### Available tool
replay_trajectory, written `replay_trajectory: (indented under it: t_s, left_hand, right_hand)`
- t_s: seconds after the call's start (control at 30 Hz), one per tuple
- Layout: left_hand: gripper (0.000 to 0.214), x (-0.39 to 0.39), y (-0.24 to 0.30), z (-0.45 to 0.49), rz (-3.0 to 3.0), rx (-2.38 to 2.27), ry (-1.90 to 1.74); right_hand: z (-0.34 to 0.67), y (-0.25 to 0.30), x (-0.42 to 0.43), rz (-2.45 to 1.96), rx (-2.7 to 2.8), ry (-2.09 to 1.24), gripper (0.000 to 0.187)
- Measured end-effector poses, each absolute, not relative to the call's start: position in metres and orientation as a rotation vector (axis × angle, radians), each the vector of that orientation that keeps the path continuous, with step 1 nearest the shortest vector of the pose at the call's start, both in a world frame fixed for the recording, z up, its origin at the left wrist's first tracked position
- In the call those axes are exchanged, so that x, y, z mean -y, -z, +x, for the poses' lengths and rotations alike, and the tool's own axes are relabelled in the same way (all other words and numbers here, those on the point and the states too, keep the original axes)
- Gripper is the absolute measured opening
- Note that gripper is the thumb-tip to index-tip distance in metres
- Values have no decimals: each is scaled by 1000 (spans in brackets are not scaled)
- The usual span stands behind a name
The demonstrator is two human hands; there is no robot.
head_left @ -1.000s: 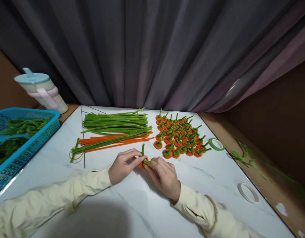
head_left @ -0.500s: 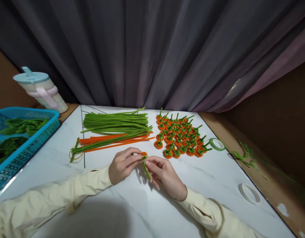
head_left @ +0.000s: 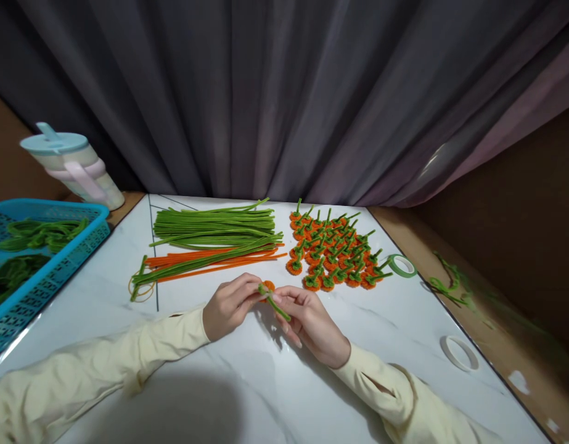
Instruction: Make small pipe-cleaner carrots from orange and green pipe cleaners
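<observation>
My left hand [head_left: 229, 304] and my right hand [head_left: 307, 320] meet over the white table [head_left: 247, 382], both pinching one small orange pipe-cleaner flower [head_left: 267, 287] whose green stem [head_left: 277, 306] slants down to the right across my right fingers. Beyond them lies a bundle of green pipe cleaners [head_left: 214, 226] with orange pipe cleaners [head_left: 210, 263] under its near edge. To the right sits a cluster of several finished orange flowers with green stems [head_left: 333, 253].
A blue basket [head_left: 48, 271] holding green pipe-cleaner pieces stands at the left, with a lidded cup [head_left: 74, 165] behind it. A green tape roll [head_left: 401, 265] and a white tape roll [head_left: 458, 353] lie at the right. Green scraps [head_left: 446, 287] lie off the table's right edge. A dark curtain hangs behind.
The green stem, upright a second ago, has swung down and now slants toward my right hand. My right hand has turned palm-up a little; my left hand has barely moved.
</observation>
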State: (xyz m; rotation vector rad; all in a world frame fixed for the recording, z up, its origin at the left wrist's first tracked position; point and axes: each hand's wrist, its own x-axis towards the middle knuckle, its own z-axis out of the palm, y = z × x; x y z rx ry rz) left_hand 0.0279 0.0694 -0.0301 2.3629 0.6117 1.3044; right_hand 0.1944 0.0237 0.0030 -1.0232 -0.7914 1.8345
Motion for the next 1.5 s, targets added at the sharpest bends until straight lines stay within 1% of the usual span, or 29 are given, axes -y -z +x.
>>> replay_trajectory:
  t_s: [0.1,0.27,0.33,0.5,0.6,0.67,0.73,0.8,0.9,1.0,1.2,1.3,1.43,1.5]
  left_hand:
    - [15,-68,28,29,2316,-598,-1319]
    - [16,-68,27,28,2261,-577,-1329]
    - [16,-68,27,28,2248,-567,-1325]
    - [16,-68,27,27,2195,-522,-1256]
    - [14,-66,25,26,2146,-519,-1177]
    - [10,-65,23,27,2081,-548,-1119]
    - [8,-63,21,28,1978,-583,-1050]
    - [11,-62,19,29,1849,-620,-970]
    - [17,-62,14,32,1652,-676,-851]
    - [24,-64,8,34,1483,-684,-737]
    - [32,-66,-6,35,1254,-676,-536]
    - [34,-66,-11,36,1171,-698,-453]
    - [34,-64,-11,37,1142,-704,-413]
    - [31,-63,-8,37,1241,-727,-535]
  right_hand:
    - [196,-4,-24,-1022,848,-1813,26]
    - [196,-3,-21,-1086,983,-1664,31]
    - [197,-4,-21,-1096,1023,-1667,31]
    - [202,-11,-25,-1076,1162,-1741,29]
    - [205,-14,-26,-1135,1397,-1671,25]
    - [207,-14,-25,-1183,1641,-1417,20]
    - [209,-12,-23,-1148,1896,-1004,17]
    - [210,-10,-21,-1051,2115,-573,15]
    - [210,-7,-20,-951,2316,-62,23]
    - [211,-6,-20,-856,2373,284,26]
    - [215,-6,-22,-602,2431,698,21]
    - [218,-7,-23,-482,2418,822,19]
    - [223,-6,-28,-379,2427,836,18]
    - [225,-3,-32,-442,2439,699,18]
